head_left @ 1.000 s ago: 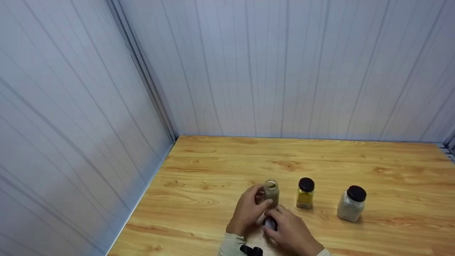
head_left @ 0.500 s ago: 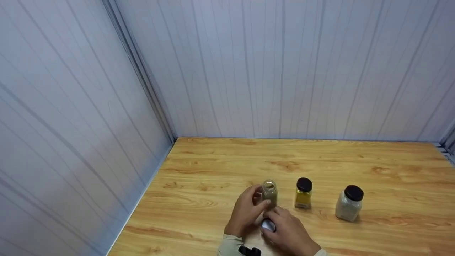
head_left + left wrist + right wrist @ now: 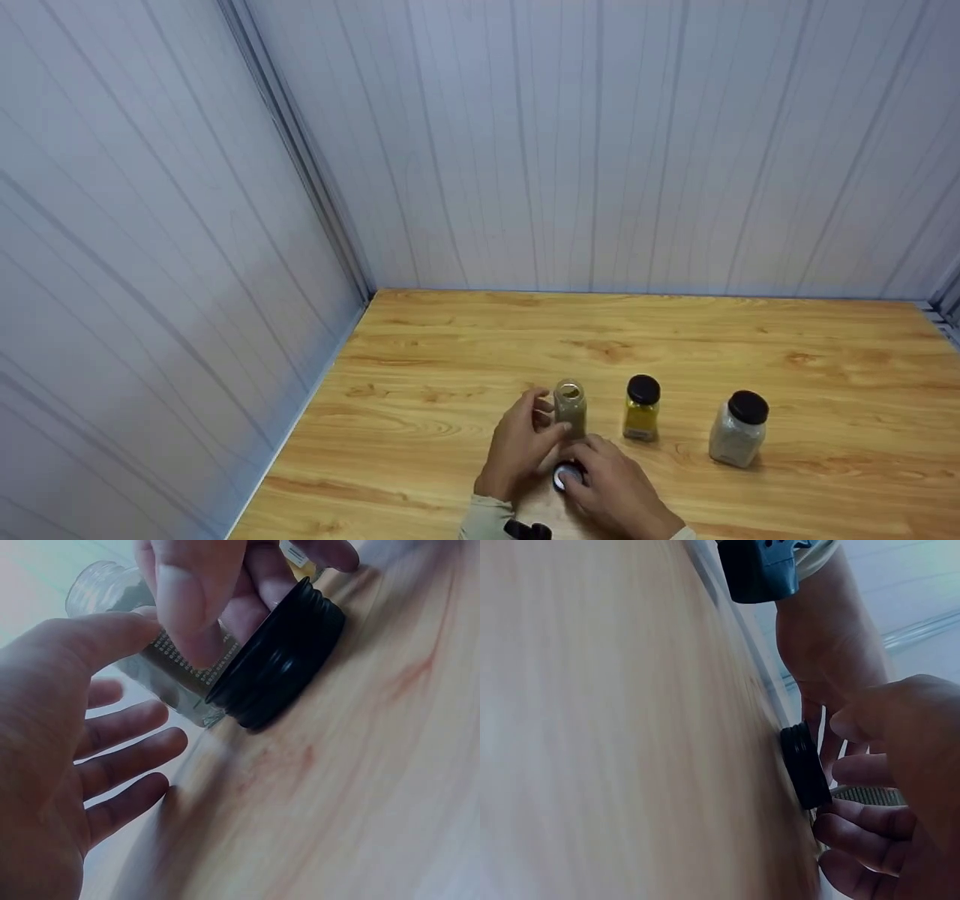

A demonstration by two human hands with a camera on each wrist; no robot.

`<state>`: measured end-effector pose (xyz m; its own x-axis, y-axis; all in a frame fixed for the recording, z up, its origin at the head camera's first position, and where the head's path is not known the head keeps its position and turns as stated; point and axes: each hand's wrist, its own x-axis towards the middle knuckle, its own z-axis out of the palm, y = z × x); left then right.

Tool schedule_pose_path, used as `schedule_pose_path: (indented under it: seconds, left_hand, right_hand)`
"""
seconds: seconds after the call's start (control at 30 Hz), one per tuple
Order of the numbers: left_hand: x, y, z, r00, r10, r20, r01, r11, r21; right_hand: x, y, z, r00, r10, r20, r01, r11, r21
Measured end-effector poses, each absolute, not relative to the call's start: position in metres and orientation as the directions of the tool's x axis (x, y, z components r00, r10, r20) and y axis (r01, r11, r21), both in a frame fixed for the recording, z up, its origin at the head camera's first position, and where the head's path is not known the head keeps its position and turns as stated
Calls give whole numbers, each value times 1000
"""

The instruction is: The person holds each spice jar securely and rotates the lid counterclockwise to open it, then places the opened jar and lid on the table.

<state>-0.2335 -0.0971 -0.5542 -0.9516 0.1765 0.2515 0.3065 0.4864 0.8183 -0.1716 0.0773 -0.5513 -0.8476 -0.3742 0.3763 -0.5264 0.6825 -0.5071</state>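
Note:
In the head view, an uncapped glass jar (image 3: 571,411) of greyish-brown contents stands upright on the table. My left hand (image 3: 519,442) is beside it; in the left wrist view the thumb touches the glass, while the other fingers (image 3: 131,765) are spread straight. A black screw lid (image 3: 289,660) lies on the table in front of the jar, its pale inside facing up. My right hand (image 3: 613,480) is at the lid, its thumb (image 3: 184,604) raised over the opening. In the right wrist view, fingertips (image 3: 832,825) lie at the lid's edge without gripping it.
To the right stand a capped jar with yellow contents (image 3: 641,416) and a larger capped jar with whitish contents (image 3: 737,435). The wooden table (image 3: 420,352) meets panelled walls (image 3: 480,150) at the back and left.
My right thumb has shifted from the lid's rim to over its inside, and the lid lies at the table. My left fingers have loosened slightly from the jar, which stays in place.

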Motion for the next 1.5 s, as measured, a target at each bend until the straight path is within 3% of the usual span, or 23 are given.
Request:
schedule_pose_path:
  seconds: [0.5, 0.9, 1.2, 1.5]
  left_hand:
    - [-230, -99, -554, -929, 158, 335, 363, 560, 745]
    - [-229, -96, -554, -847, 197, 493, 515, 528, 675]
    - [-226, -94, -550, -903, 200, 381, 428, 515, 743]
    - [-222, -89, -547, -846, 299, 440, 531, 548, 647]
  right_hand:
    - [-172, 84, -548, -879, -367, 305, -477, 688, -547]
    - [-170, 99, -542, -906, -302, 297, -420, 731, -537]
    - [-166, 114, -542, -937, -256, 236, -346, 758, -552]
    - [-162, 125, -542, -957, -223, 185, -290, 734, -614]
